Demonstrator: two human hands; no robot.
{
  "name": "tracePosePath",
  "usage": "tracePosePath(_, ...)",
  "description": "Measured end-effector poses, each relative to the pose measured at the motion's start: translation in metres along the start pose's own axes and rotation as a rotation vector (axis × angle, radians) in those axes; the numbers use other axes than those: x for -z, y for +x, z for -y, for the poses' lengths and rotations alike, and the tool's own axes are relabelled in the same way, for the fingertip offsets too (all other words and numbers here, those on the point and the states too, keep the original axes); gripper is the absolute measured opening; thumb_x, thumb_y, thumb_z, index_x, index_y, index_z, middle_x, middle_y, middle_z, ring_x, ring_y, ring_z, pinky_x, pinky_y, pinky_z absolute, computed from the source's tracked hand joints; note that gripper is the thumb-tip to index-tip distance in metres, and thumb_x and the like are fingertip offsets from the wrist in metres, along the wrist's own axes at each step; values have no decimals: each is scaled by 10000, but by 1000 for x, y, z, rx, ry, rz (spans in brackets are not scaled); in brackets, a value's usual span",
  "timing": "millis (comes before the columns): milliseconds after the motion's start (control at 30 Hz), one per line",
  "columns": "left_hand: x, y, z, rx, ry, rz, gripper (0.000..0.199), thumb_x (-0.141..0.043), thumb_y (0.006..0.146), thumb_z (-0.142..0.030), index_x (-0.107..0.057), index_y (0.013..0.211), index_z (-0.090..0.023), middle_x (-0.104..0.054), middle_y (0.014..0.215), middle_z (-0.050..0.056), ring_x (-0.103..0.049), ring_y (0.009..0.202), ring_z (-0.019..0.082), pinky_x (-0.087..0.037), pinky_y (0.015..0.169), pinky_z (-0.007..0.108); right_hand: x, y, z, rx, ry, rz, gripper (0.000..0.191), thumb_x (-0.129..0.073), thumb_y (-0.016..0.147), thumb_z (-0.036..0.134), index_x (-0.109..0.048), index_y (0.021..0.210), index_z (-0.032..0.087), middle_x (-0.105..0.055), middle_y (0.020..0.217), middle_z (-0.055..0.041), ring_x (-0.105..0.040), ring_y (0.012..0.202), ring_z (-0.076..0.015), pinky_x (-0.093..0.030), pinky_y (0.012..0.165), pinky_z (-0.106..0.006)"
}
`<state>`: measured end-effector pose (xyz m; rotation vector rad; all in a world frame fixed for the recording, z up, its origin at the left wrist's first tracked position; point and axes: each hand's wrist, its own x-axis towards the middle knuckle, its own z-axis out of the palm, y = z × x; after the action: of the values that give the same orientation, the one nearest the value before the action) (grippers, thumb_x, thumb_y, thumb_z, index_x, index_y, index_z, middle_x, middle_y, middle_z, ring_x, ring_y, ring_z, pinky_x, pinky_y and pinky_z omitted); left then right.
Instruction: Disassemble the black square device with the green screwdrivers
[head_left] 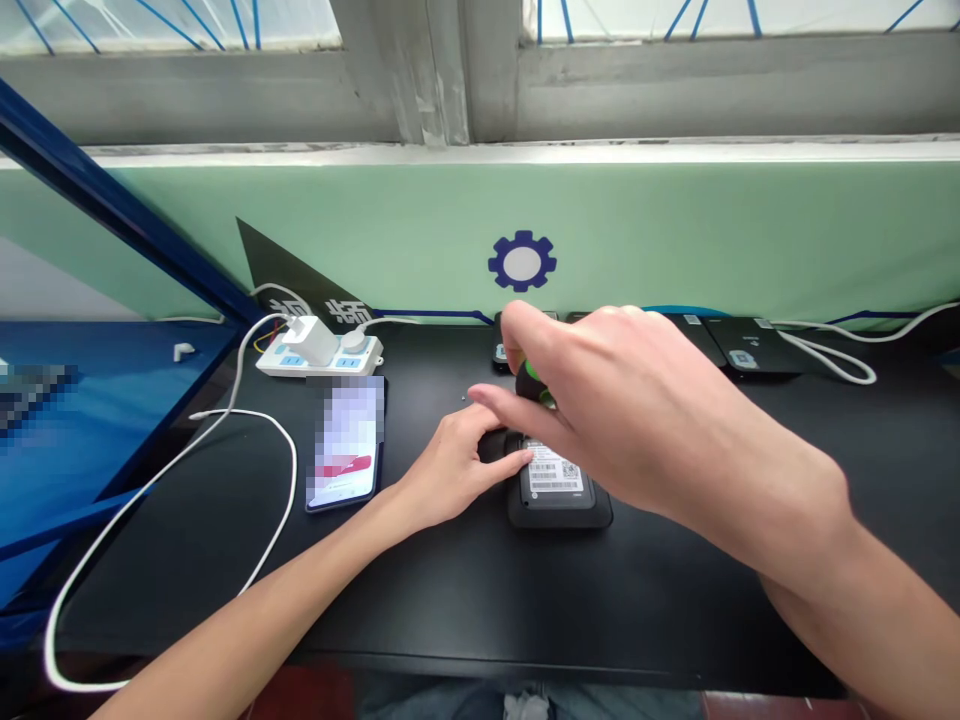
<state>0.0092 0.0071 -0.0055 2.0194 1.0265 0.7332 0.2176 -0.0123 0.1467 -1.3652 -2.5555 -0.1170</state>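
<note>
A small black box-shaped device [561,510] with a white barcode and QR label [555,472] lies flat on the black table [450,600]. My left hand [465,465] grips its left side, the thumb resting on the label's edge and the other fingers partly hidden. Above the device, my right hand [607,390] is closed around a black-and-green handle [531,384] that looks like a screwdriver's. The tool's shaft and tip are hidden behind my hands, so I cannot tell whether it touches the device.
Left of my hands lies a phone [349,450] with its screen lit. Behind it sits a white power strip [322,350] with a charger and a looping white cable [292,470]. Several black devices [754,345] line the back by the green panel [675,240].
</note>
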Motion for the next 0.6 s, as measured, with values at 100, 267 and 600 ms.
tracePosePath(100, 1, 1, 0, -7, -33, 3, 177, -819, 1015, -389, -786, 1104, -240, -836, 1122, 54, -782, 1056, 300, -667, 954, 422, 1, 0, 0, 35, 54, 34, 134, -564, 1143, 308, -509, 1048, 230, -623, 727, 12, -422, 565, -172, -275, 592, -366)
tracePosePath(267, 4, 2, -2, 13, -62, 30, 187, -819, 1016, -358, -773, 1152, -238, -832, 1208, 68, -776, 1119, 314, -664, 964, 422, 0, -1, -4, 13, 43, -1, 187, -566, 1130, 391, -513, 1055, 228, -506, 621, 51, -376, 535, -171, -277, 597, -365)
tracePosePath(600, 4, 1, -5, -16, -22, 17, 116, -797, 1016, -341, -770, 1053, -235, -817, 1094, 53, -770, 1063, 298, -643, 984, 426, 0, 4, -4, 8, 21, 13, 191, -603, 1112, 358, -484, 1013, 246, -492, 633, 66, -282, 555, -153, -252, 584, -366)
